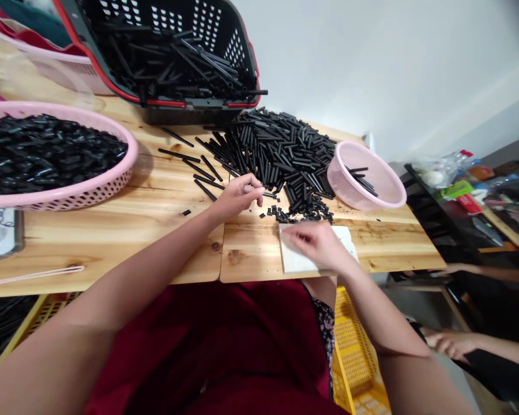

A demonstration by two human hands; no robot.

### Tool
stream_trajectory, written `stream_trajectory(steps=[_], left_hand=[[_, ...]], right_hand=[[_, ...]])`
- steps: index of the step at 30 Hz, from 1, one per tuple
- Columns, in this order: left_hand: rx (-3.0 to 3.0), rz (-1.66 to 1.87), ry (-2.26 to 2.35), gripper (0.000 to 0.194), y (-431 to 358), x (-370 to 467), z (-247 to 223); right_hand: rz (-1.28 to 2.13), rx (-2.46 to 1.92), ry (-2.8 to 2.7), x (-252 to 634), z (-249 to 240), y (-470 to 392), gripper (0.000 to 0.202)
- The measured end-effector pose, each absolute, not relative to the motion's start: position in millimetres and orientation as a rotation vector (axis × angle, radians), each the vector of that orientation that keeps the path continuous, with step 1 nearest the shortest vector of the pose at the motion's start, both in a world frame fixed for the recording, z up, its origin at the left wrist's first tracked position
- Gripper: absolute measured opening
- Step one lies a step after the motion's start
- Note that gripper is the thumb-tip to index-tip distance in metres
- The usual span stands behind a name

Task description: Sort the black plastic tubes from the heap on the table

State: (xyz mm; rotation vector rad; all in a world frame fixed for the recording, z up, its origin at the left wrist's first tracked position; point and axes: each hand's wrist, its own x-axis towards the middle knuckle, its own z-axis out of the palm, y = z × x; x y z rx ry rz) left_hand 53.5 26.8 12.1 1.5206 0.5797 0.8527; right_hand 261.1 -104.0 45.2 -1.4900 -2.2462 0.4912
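My left hand [242,194] is closed just above the table, its fingers curled beside the near edge of a big heap of black tubes [277,144]. Whatever it holds, if anything, is too small to make out. Over a white board [290,260] at the table's front edge is my right hand [309,239], blurred by motion, its fingertips pointing left; what is between them cannot be seen. Short black pieces [303,212] lie between the heap and the board. Several long black tubes [199,168] are scattered left of the heap.
A pink basket [358,196] with a few tubes stands right of the heap. Another pink basket [132,153], full of black pieces, is at left. Behind is a black basket [253,57] of long tubes. A yellow crate [357,351] sits below; another person's hands [454,344] show at right.
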Motion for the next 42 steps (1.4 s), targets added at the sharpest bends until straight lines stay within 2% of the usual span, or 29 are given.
stream_trajectory(steps=[3,8,11,15,19,23,30,42], left_hand=[[1.513,0.853,0.582,0.033,28,54,10],[1.52,0.84,0.573,0.033,26,55,9],[1.534,0.836,0.583,0.033,25,55,11],[1.535,0.817,0.594,0.034,25,55,10],[1.526,0.793,0.574,0.038,27,56,5],[1.516,0.772,0.576,0.039,28,58,3],[1.518,0.744,0.584,0.038,25,59,4],[1.534,0.74,0.639,0.041,19,60,8]], right_hand=[[0.17,-1.579,-2.239,269,41,-48,0.02],[0.24,-1.427,-2.518,266,24,3,0.024],[0.294,-1.455,-2.535,265,18,3,0.016],[0.459,-1.518,-2.277,274,12,1,0.011],[0.799,-1.459,-1.85,279,5,2,0.024],[0.96,-1.428,-1.654,279,3,1,0.037],[0.83,-1.305,-1.683,278,12,-5,0.032],[0.767,-1.079,-1.649,256,19,-16,0.043]])
